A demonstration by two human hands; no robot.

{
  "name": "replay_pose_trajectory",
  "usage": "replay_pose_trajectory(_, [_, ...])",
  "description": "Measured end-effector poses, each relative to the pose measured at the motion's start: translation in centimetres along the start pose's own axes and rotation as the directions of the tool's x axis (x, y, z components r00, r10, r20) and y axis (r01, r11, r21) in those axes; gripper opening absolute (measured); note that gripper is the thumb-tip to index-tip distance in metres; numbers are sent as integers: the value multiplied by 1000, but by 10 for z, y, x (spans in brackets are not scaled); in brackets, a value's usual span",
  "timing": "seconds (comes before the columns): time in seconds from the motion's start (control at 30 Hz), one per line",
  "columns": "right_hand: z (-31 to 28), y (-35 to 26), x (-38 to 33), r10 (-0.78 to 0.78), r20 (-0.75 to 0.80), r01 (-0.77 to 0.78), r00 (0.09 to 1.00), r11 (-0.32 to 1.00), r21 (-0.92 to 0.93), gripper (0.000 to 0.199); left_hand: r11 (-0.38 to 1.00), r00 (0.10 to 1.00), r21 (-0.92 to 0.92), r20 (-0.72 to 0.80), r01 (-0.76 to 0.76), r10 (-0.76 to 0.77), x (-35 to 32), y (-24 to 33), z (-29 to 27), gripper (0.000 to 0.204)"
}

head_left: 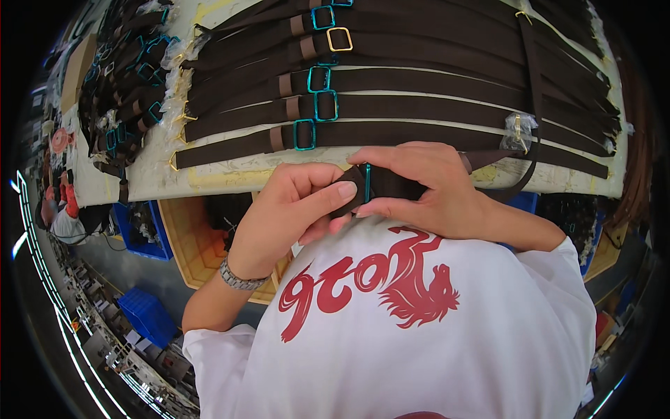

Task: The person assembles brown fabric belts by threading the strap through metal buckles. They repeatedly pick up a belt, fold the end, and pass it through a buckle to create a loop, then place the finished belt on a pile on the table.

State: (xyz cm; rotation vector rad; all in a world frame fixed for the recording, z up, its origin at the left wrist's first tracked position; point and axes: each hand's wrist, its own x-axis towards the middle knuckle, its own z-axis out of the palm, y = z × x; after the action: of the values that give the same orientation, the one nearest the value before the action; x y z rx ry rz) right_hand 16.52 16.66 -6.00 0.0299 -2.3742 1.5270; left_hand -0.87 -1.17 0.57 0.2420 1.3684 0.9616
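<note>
In front of my chest, both hands hold one dark brown webbing strap [394,184]. A teal rectangular slide buckle [368,183] sits on it between my hands. My left hand [300,202] is closed, its thumb pressing a folded end of the strap just left of the buckle. My right hand [433,183] grips the strap on the buckle's other side, with thumb and forefinger reaching to the buckle's edges. Beyond my right wrist the strap runs on and loops up over the table. Part of the webbing inside my fingers is hidden.
Several dark straps [230,149] with teal and gold buckles lie in rows across the pale table [230,183]. A heap of straps and buckles [132,105] lies at left. A plastic-wrapped gold fitting [518,133] is at right. Below the table edge stand wooden [183,241] and blue bins [164,234].
</note>
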Motion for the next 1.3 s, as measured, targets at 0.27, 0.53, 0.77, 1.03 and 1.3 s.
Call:
replay_pose_trajectory(0.27, [2, -4, 5, -204, 136, 213, 970, 976, -55, 66, 732, 915, 579, 63, -359, 398, -19, -6, 7, 16])
replay_pose_trajectory(0.53, [-5, -9, 10, -157, 164, 143, 974, 985, 95, 73, 898, 945, 296, 104, -326, 309, -14, -13, -4, 12])
replay_pose_trajectory(0.77, [-3, -5, 2, -136, 85, 121, 987, 980, 158, 59, 992, 992, 6, 36, -125, 125, -18, -15, -4, 13])
replay_pose_trajectory(1.03, [-5, 2, -1, -160, 68, 142, 985, 966, 218, 63, 900, 927, 278, -72, -336, 368, -24, -17, 17, 13])
replay_pose_trajectory(1.3, [-1, -9, -7, 83, 74, -105, 994, 918, 383, 58, 966, 984, -188, -28, -177, 175, -16, -29, 22, 15])
